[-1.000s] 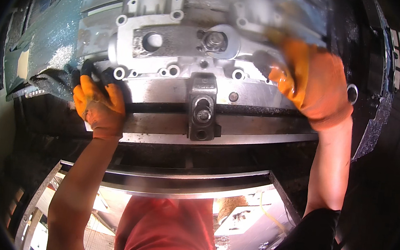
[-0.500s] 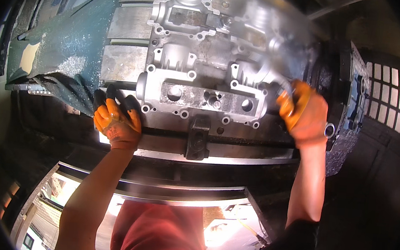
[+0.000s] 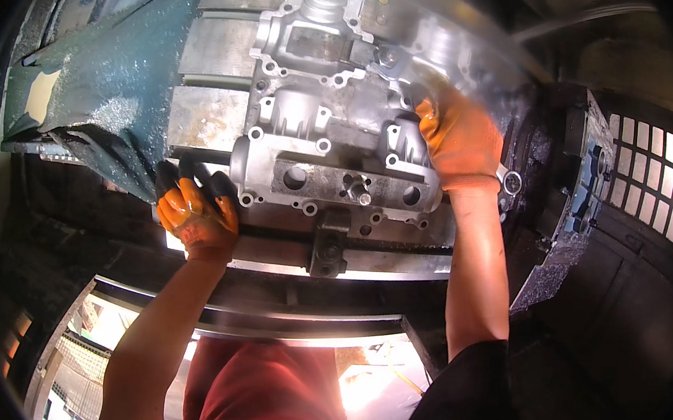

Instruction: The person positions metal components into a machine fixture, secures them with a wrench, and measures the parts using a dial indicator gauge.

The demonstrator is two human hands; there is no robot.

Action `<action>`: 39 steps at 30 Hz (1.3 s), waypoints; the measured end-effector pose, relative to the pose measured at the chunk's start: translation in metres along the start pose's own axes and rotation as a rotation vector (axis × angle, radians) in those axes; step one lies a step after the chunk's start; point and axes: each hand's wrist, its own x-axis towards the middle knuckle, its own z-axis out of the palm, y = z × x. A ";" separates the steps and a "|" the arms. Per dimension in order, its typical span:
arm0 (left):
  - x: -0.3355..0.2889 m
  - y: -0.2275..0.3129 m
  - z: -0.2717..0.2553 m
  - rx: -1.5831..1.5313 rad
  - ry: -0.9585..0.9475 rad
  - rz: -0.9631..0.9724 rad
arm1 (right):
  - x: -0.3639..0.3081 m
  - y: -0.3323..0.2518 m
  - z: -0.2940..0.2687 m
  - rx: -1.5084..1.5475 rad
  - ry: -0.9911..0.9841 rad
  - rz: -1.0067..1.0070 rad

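Observation:
My right hand [image 3: 464, 137], in an orange glove, is closed around a wrench [image 3: 512, 182]. The wrench's ring end sticks out by my wrist. Its far end reaches toward a bolt [image 3: 387, 57] between the metal castings; whether it sits on the bolt I cannot tell. Just left of my right hand lies the lower silver casting [image 3: 256, 167], with round holes and a threaded stud [image 3: 360, 194]. My left hand [image 3: 198, 215], in an orange glove with dark fingertips, rests with fingers apart on the front edge of the fixture, beside that casting's left end.
Another silver casting [image 3: 321, 21] sits farther back on the slotted metal table [image 3: 219, 44]. A chip-covered green cloth [image 3: 118, 55] drapes over the left side. A dark clamp block [image 3: 330, 245] stands at the front middle. Toward the right is a chip-covered machine part [image 3: 561, 254].
My right hand has moved left and away from me with the wrench, from right of the castings to over them. My left hand stays at the front edge.

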 end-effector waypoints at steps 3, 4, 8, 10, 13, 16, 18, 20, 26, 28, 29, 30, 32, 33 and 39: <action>-0.002 0.003 0.000 0.010 -0.058 -0.021 | -0.002 -0.007 -0.008 -0.018 0.008 0.039; -0.003 0.004 -0.002 0.014 -0.094 -0.038 | -0.003 -0.010 -0.010 -0.016 -0.005 0.049; -0.005 -0.001 0.006 0.023 0.046 0.037 | -0.012 -0.030 -0.017 -0.065 -0.068 0.194; -0.007 -0.004 0.011 0.033 0.083 0.036 | -0.012 -0.024 -0.014 -0.033 -0.090 0.159; -0.003 0.005 -0.002 0.072 0.129 0.057 | -0.011 -0.001 -0.051 0.032 -0.094 0.139; -0.004 0.005 0.000 0.087 0.133 0.035 | -0.036 0.017 -0.096 0.135 -0.136 0.371; -0.003 0.007 0.000 0.055 0.109 0.001 | -0.079 0.020 -0.103 0.287 -0.064 0.395; -0.004 0.009 -0.005 -0.003 0.028 -0.044 | -0.147 0.026 -0.086 0.625 -0.085 0.464; 0.018 -0.014 0.020 -0.217 0.265 -0.154 | -0.405 -0.074 -0.083 0.972 -0.613 0.789; 0.051 0.019 -0.020 -0.272 0.243 0.313 | -0.475 -0.097 -0.102 1.272 -0.533 0.950; 0.063 0.047 -0.058 -0.297 0.221 0.517 | -0.499 -0.103 -0.110 1.373 -0.504 1.062; 0.066 0.095 -0.099 -0.353 0.200 0.651 | -0.527 -0.105 -0.116 1.463 -0.455 1.175; 0.092 0.115 -0.067 -0.154 0.215 0.733 | -0.584 -0.104 -0.109 1.470 -0.620 1.286; 0.093 0.114 -0.051 -0.157 0.253 0.728 | -0.602 -0.110 -0.110 1.422 -0.642 1.250; 0.090 0.123 -0.017 0.063 0.138 0.983 | -0.740 -0.154 -0.057 1.290 -0.462 1.561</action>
